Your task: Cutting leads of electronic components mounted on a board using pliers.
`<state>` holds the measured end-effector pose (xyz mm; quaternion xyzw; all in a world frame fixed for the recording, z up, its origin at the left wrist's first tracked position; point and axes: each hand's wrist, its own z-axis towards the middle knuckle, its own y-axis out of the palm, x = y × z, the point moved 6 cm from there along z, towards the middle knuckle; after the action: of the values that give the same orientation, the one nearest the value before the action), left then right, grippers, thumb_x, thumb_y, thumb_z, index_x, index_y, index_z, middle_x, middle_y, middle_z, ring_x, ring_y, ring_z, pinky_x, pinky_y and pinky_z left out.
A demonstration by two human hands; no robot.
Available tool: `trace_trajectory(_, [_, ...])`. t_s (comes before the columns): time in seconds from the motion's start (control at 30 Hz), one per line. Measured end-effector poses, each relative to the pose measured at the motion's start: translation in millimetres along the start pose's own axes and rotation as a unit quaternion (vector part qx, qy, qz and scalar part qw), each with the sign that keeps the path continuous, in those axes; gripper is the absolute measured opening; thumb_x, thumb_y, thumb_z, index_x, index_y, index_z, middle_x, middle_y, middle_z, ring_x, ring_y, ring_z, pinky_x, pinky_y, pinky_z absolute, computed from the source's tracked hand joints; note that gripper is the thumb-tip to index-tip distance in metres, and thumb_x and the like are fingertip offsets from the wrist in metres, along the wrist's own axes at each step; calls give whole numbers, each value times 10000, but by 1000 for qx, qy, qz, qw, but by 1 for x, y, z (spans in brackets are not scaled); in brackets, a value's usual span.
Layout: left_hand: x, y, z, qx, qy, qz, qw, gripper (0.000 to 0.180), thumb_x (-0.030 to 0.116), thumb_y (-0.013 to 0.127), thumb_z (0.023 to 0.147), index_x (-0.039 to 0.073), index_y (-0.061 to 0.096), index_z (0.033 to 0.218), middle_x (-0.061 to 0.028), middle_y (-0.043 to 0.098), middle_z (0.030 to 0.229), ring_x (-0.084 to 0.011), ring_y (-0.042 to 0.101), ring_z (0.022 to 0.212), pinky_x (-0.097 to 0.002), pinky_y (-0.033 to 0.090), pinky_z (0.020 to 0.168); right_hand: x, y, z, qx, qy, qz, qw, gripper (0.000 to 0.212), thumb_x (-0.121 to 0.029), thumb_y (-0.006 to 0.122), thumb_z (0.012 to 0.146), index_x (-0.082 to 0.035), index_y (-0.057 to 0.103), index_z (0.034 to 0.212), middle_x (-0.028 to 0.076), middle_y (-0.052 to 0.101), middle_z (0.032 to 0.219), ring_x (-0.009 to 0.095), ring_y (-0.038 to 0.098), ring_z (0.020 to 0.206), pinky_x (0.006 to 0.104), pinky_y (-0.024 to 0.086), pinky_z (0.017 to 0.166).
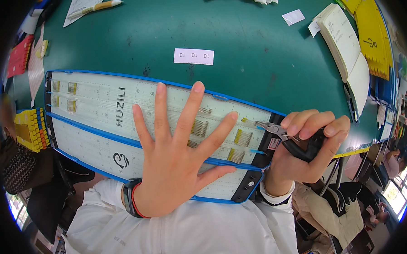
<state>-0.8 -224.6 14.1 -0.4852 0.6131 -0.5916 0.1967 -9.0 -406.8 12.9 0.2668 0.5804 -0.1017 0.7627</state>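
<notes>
The left hand [177, 160], fingers spread wide, pinned the blue-edged white board [98, 111]; the right hand [304, 150], gripping black cutters [292, 139] at its wire bundles [242, 138], risked nicking nearby fingertips.

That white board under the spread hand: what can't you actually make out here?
Head view only:
- The board under the left hand: the palm and fingers hide its middle.
- The cutters: the right hand wraps the handles; only the tips show.
- The yellow fibre bundles: too fine to count.
- What the tips grip, if anything: too small to tell.
- The open notebook: writing too small.
</notes>
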Motion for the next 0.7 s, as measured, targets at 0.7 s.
trace_trajectory(0.7, [1, 2, 1, -8, -2, 12, 1000, 748, 623, 690, 670, 358, 527, 1349, -186, 187, 1546, -535, 128, 1379, -764, 91, 987, 2, 2, 3, -3, -8, 21, 1000, 267, -308, 284, 1045, -85, 336, 907, 112, 473, 678, 221, 526, 544, 365, 501, 564])
